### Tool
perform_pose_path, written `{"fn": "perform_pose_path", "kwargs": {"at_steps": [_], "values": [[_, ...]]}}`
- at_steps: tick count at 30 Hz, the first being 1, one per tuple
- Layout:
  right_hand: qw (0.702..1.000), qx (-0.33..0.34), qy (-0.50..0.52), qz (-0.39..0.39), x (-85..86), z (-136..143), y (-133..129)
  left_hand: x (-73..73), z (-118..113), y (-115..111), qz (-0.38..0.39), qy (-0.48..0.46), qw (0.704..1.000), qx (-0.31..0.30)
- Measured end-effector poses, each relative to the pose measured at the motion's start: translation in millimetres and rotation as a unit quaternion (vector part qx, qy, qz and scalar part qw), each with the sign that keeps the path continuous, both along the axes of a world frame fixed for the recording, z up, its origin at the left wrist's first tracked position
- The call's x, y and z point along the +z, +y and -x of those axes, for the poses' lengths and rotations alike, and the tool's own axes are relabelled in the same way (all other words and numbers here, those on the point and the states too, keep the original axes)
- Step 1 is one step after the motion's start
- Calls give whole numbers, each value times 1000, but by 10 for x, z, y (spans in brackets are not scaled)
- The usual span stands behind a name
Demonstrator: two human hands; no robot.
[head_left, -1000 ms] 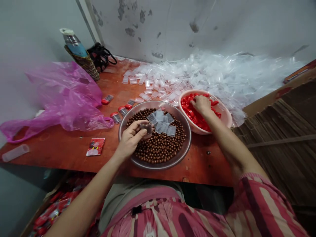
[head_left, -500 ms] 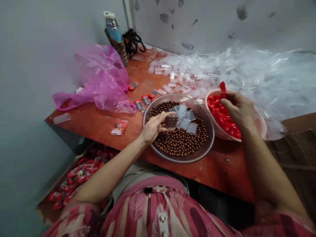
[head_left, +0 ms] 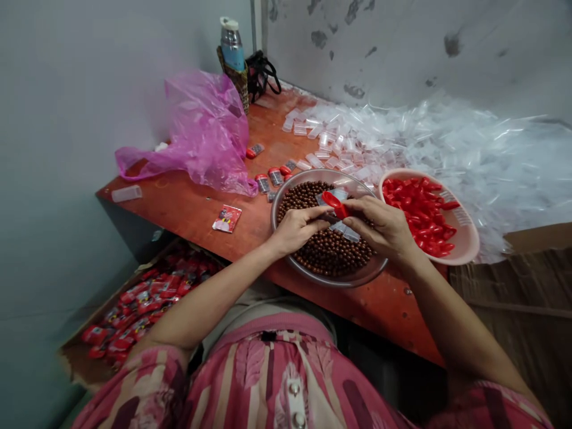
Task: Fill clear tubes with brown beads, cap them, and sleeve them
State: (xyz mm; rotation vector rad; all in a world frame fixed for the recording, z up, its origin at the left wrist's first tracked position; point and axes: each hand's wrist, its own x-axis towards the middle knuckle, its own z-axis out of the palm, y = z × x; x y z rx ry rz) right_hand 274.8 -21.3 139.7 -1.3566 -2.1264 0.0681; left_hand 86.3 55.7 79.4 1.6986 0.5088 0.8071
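My left hand [head_left: 298,229] is closed on a small clear plastic container filled with brown balls [head_left: 329,218], mostly hidden by my fingers. With my right hand [head_left: 383,226] I pinch a red plastic cap [head_left: 338,207], its lid flipped up, against the container's mouth end. Whether the cap is seated on it I cannot tell. Both hands are above a metal bowl [head_left: 330,281] of brown chocolate-like balls [head_left: 333,256], where several clear empty containers [head_left: 351,232] lie on top. Right of the bowl, a pink basket [head_left: 468,238] holds many red caps [head_left: 415,208].
Clear containers [head_left: 429,131] are heaped along the back wall. Several filled, red-capped containers [head_left: 276,176] stand behind the bowl. A red printed packet [head_left: 227,218], a pink plastic bag [head_left: 205,131] and a flask [head_left: 232,53] are on the left. Below is a box of red packets [head_left: 152,298].
My right hand has brought a red cap from above the pink basket leftward to the filled container in my left hand. The view has shifted slightly.
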Motion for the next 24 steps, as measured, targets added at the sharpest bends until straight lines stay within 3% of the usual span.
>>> {"fn": "perform_pose_path", "kwargs": {"at_steps": [7,17,21,24], "values": [[999,-24,-38,8,43,60,-45,2,-5,-14,-8,-7,1000,-3],[991,5,-135,-14,31,187,-56,11,59,-64,-33,-39,998,31],[973,10,-230,-28,-38,194,-80,-22,83,-83,-72,-13,997,27],[968,33,-246,-25,-98,90,-39,-27,74,-68,-87,30,996,23]]}}
